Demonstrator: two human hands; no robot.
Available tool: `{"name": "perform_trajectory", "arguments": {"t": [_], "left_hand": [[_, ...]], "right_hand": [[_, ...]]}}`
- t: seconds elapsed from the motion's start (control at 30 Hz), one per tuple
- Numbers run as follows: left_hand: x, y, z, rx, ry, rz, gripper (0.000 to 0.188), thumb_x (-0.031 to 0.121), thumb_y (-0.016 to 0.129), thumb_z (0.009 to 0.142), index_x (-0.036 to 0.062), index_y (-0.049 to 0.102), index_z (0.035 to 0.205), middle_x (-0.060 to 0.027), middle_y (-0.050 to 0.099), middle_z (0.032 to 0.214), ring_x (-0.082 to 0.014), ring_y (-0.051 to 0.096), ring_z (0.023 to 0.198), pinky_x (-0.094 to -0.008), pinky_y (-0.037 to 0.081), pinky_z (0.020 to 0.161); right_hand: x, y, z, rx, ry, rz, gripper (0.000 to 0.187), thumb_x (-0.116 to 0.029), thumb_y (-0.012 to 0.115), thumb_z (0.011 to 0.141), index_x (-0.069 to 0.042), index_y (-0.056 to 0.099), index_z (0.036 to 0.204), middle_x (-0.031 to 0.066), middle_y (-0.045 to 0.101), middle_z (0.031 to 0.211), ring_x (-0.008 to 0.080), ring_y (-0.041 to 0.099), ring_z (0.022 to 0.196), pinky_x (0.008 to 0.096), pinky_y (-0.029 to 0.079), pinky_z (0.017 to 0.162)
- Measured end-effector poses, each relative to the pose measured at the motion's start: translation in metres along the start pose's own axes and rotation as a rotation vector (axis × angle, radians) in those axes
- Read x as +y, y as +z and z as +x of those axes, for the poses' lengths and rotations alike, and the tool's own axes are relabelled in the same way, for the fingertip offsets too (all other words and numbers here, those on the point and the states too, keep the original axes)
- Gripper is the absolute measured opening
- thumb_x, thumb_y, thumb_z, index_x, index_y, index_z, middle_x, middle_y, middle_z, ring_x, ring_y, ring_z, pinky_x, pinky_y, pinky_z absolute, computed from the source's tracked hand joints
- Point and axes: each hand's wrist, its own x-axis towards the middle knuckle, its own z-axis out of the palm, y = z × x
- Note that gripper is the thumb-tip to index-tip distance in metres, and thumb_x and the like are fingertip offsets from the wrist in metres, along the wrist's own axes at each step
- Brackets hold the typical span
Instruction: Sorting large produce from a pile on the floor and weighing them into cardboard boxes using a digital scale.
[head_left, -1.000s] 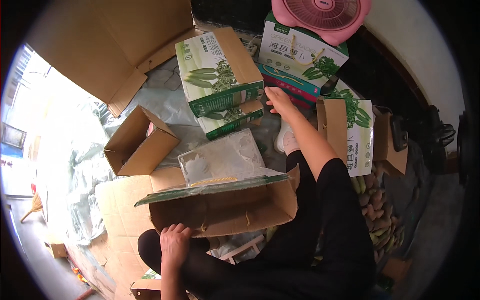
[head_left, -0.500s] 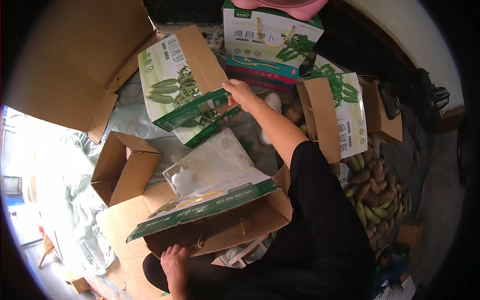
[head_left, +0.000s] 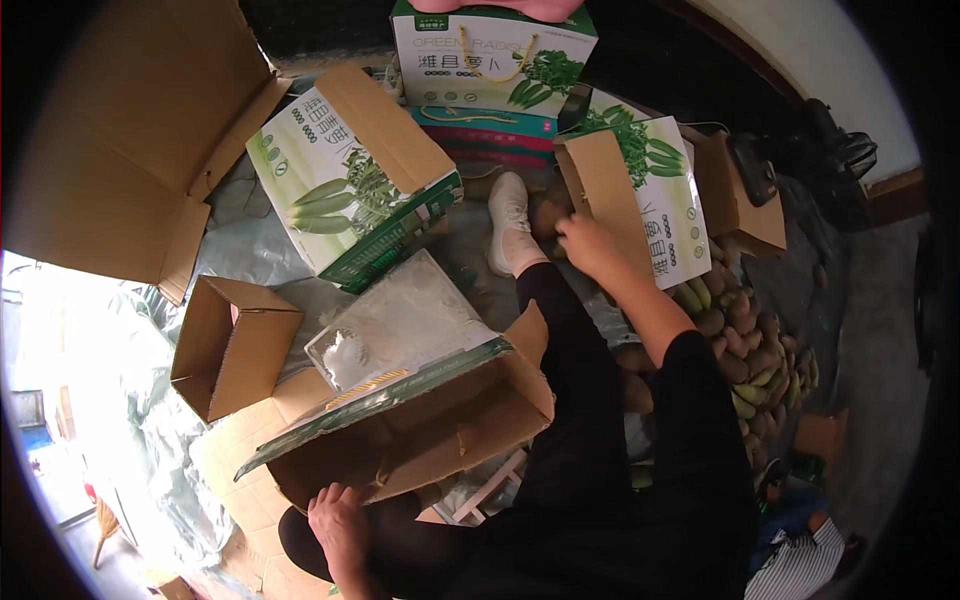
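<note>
My left hand [head_left: 338, 525] grips the near rim of an open cardboard box [head_left: 420, 430] that leans over my lap, its hollow facing me. A green and white printed panel with a yellow cord handle [head_left: 365, 387] runs along the box's far side. My right hand [head_left: 590, 245] is beside the raised flap [head_left: 610, 190] of a white and green carton on the right. Its fingers are loosely bent, and I see nothing in them. Just past the fingertips lies a brownish, rounded root vegetable [head_left: 546, 216]. Behind the lap box sits a whitish foam tray [head_left: 420, 295].
Another printed carton [head_left: 325, 200] lies ahead on the left. At the back, a carton with a cord handle [head_left: 495, 65] stands on a teal and red box [head_left: 490, 145]. Green and reddish roots [head_left: 745, 350] are heaped on the right. A small brown box [head_left: 235, 345] sits left.
My right hand has let go of the left-hand printed carton and swung right to the other carton's flap. That left-hand carton has settled lower. My left hand stays at the lap box's rim.
</note>
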Motion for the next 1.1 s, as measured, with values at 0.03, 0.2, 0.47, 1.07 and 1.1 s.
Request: {"name": "perform_trajectory", "arguments": {"t": [0.03,0.2,0.47,1.07,1.1], "left_hand": [[0.002,-0.001,0.0,-0.001,0.004,-0.001,0.011,0.01,0.052,0.073,0.0134,0.063,0.073,-0.0054,0.05,0.066,-0.0246,0.054,0.068,-0.0367,0.04,0.061],[0.009,-0.004,0.004,0.022,0.004,-0.043,0.014,0.01,0.054,0.073,0.0143,0.066,0.074,-0.0041,0.052,0.067,-0.023,0.055,0.07,-0.0363,0.04,0.064],[0.009,-0.002,-0.002,0.049,0.03,-0.04,0.014,0.008,0.053,0.073,0.0136,0.066,0.074,-0.0046,0.054,0.068,-0.0234,0.056,0.072,-0.0367,0.04,0.066],[0.006,0.002,-0.02,0.126,0.044,-0.093,0.012,0.007,0.054,0.073,0.011,0.065,0.075,-0.0054,0.057,0.072,-0.0238,0.058,0.077,-0.0371,0.041,0.073],[0.005,0.002,-0.021,0.122,0.054,-0.089,0.013,0.006,0.054,0.073,0.0106,0.065,0.076,-0.0054,0.057,0.073,-0.0239,0.058,0.078,-0.037,0.041,0.074]], "right_hand": [[0.006,-0.004,-0.025,-0.068,-0.035,-0.237,0.014,-0.012,0.051,0.081,-0.006,0.061,0.09,0.0138,0.06,0.092,0.0333,0.061,0.08,0.0415,0.048,0.073],[0.071,0.07,-0.115,-0.319,0.14,-0.305,0.015,-0.017,0.058,0.076,-0.007,0.062,0.085,0.0111,0.056,0.092,0.03,0.061,0.078,0.0439,0.048,0.058],[0.045,0.003,-0.125,-0.694,-0.018,-0.877,0.016,-0.015,0.062,0.073,-0.011,0.067,0.088,0.0035,0.058,0.09,0.0198,0.06,0.083,0.036,0.046,0.051],[0.027,-0.236,-0.104,0.224,-0.053,-0.03,0.007,-0.013,0.063,0.071,-0.007,0.061,0.076,0.0096,0.056,0.084,0.0323,0.058,0.08,0.0403,0.048,0.069],[0.027,-0.249,-0.1,0.259,-0.03,0.016,0.007,-0.013,0.062,0.073,-0.006,0.061,0.076,0.0099,0.056,0.083,0.0326,0.058,0.081,0.0408,0.047,0.068]]}}
